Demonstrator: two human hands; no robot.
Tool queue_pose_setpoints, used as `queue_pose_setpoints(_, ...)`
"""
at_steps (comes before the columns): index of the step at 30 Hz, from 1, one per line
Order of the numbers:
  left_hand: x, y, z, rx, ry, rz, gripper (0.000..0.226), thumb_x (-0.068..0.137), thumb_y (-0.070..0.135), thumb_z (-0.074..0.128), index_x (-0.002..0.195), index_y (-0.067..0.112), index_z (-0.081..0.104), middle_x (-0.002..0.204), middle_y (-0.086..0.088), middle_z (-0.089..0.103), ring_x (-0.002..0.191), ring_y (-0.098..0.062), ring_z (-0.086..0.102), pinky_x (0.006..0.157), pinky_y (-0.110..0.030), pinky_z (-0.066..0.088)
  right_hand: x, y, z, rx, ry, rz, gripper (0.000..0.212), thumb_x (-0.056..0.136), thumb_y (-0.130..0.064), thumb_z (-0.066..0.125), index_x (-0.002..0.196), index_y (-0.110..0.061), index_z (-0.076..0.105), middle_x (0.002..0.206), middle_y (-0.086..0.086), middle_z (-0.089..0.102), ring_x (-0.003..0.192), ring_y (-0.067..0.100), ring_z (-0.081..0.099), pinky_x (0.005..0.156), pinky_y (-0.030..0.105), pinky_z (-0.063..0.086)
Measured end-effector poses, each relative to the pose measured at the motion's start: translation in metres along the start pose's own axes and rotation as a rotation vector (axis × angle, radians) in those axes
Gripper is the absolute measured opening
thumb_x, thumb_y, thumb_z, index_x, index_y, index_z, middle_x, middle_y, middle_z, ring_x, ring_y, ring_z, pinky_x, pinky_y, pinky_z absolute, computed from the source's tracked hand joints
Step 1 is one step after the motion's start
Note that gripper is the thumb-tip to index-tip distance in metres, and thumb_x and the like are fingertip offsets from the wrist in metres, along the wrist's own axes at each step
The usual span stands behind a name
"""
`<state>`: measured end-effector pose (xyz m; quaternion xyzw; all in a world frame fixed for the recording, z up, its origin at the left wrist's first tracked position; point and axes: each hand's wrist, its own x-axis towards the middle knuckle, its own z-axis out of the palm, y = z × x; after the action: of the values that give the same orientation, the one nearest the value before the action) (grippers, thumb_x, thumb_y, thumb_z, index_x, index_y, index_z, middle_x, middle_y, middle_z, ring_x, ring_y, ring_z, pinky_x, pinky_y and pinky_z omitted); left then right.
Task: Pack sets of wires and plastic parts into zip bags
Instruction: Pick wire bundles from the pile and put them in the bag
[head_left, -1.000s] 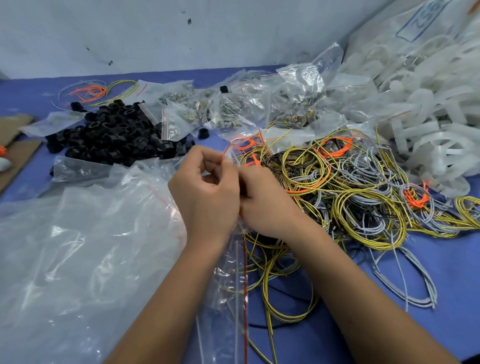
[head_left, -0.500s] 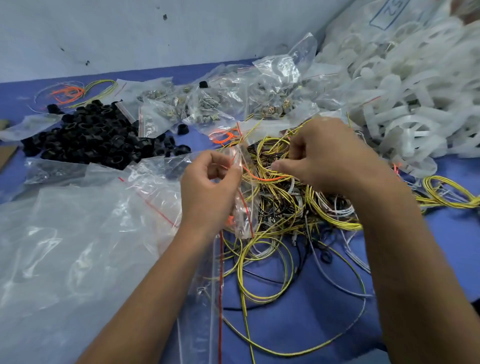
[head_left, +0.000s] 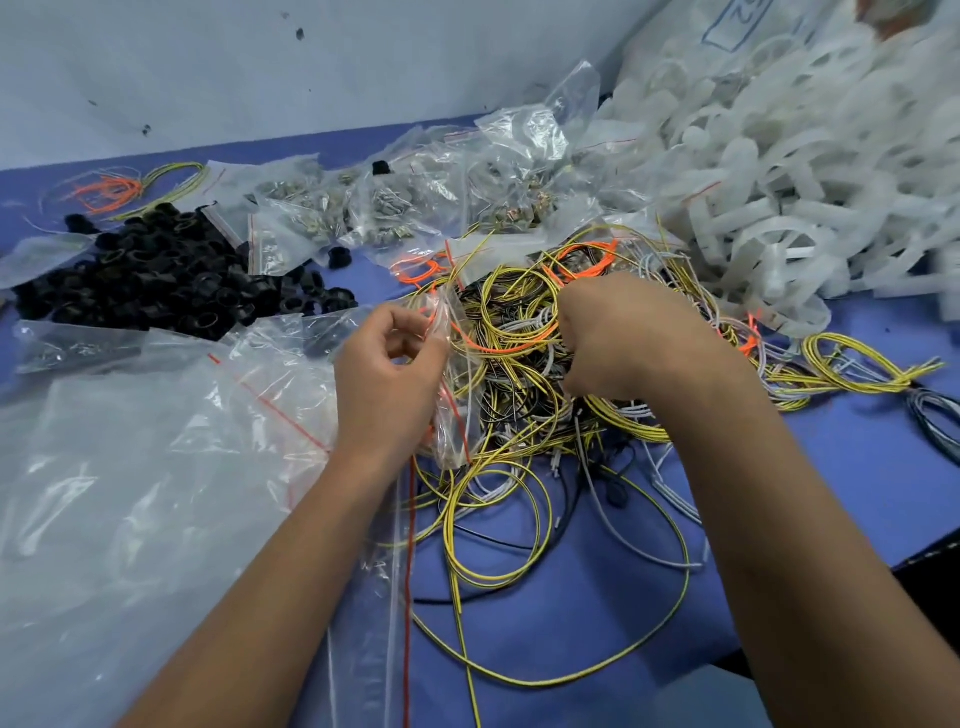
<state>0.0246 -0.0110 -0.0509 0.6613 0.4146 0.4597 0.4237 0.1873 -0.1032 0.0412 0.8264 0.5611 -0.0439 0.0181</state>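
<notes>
My left hand (head_left: 387, 379) pinches a small clear zip bag (head_left: 453, 415) with a red seal line, held upright just left of the wire pile. A tangle of yellow, grey, black and orange wires (head_left: 524, 332) covers the middle of the blue table (head_left: 841, 467). My right hand (head_left: 618, 343) rests on top of this pile with its fingers curled down into the wires; what the fingers grip is hidden. Black plastic rings (head_left: 156, 270) lie heaped at the left. White plastic parts (head_left: 789, 197) are piled at the right.
A stack of large empty clear zip bags (head_left: 130, 493) lies at the front left. Small bags of metal parts (head_left: 363, 208) lie along the back near the wall. A separate yellow wire coil (head_left: 852, 364) sits at the right, and an orange and yellow bundle (head_left: 124, 189) at the far left.
My hands have come apart: the right hand moved right from the bag onto the wire pile and curled its fingers into it. The left hand kept hold of the small bag.
</notes>
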Motion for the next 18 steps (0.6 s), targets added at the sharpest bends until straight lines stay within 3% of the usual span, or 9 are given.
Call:
queue_pose_setpoints(3,0.001,0.000,-0.001,0.004,0.017,0.000,0.007,0.092,0.018,0.071,0.089,0.017,0.066,0.078,-0.003,0.069,0.064,-0.010,0.059,0.060,-0.023,0.048,-0.001,0.002,-0.005,0.063,0.019,-0.014,0.017,0.081,-0.014,0.072,0.090,-0.014,0.058,0.085,0.007,0.060,0.076,0.029,0.058,0.062,0.034,0.048)
queue_pose_setpoints(6,0.002,0.000,-0.004,-0.011,0.028,-0.006,0.008,0.092,0.019,0.071,0.087,0.018,0.065,0.080,-0.007,0.070,0.069,-0.020,0.065,0.063,-0.034,0.053,-0.003,0.006,-0.020,0.224,0.068,-0.043,0.021,0.079,-0.014,0.072,0.098,-0.017,0.064,0.090,0.004,0.066,0.079,0.023,0.063,0.062,0.031,0.050)
queue_pose_setpoints(8,0.004,0.000,-0.006,-0.013,0.047,-0.017,0.007,0.091,0.020,0.071,0.086,0.020,0.065,0.080,-0.007,0.070,0.072,-0.024,0.068,0.065,-0.039,0.055,-0.006,0.008,-0.031,0.438,0.107,-0.078,0.021,0.080,-0.015,0.071,0.096,-0.025,0.062,0.086,0.000,0.064,0.071,0.020,0.063,0.059,0.032,0.051)
queue_pose_setpoints(10,0.007,-0.001,-0.009,-0.003,0.083,-0.027,0.008,0.089,0.021,0.072,0.085,0.021,0.065,0.077,-0.003,0.069,0.069,-0.017,0.066,0.065,-0.034,0.053,-0.006,0.008,-0.039,0.700,0.147,-0.173,0.019,0.081,-0.012,0.070,0.094,-0.023,0.062,0.082,0.005,0.065,0.065,0.026,0.068,0.060,0.040,0.057)
queue_pose_setpoints(14,0.014,-0.004,-0.016,-0.040,0.155,-0.073,0.006,0.080,0.026,0.070,0.079,0.025,0.065,0.066,0.008,0.065,0.059,-0.008,0.059,0.057,-0.023,0.049,0.008,-0.003,-0.039,1.350,0.161,-0.437,0.018,0.089,0.007,0.060,0.097,-0.009,0.061,0.073,0.005,0.058,0.054,0.019,0.061,0.051,0.027,0.048)
queue_pose_setpoints(16,0.016,-0.005,-0.019,-0.072,0.196,-0.092,0.004,0.077,0.025,0.068,0.078,0.024,0.064,0.062,0.012,0.064,0.052,-0.004,0.058,0.052,-0.019,0.046,0.023,-0.014,-0.028,1.628,0.121,-0.462,0.017,0.094,0.007,0.059,0.103,-0.008,0.062,0.076,0.004,0.056,0.055,0.016,0.058,0.053,0.024,0.047)
queue_pose_setpoints(18,0.019,-0.007,-0.021,-0.092,0.235,-0.102,0.008,0.081,0.022,0.071,0.078,0.022,0.064,0.059,0.012,0.064,0.048,-0.003,0.057,0.052,-0.022,0.045,0.038,-0.026,-0.008,1.777,0.115,-0.365,0.015,0.097,0.005,0.060,0.106,-0.006,0.065,0.077,0.005,0.060,0.058,0.015,0.059,0.057,0.025,0.049)
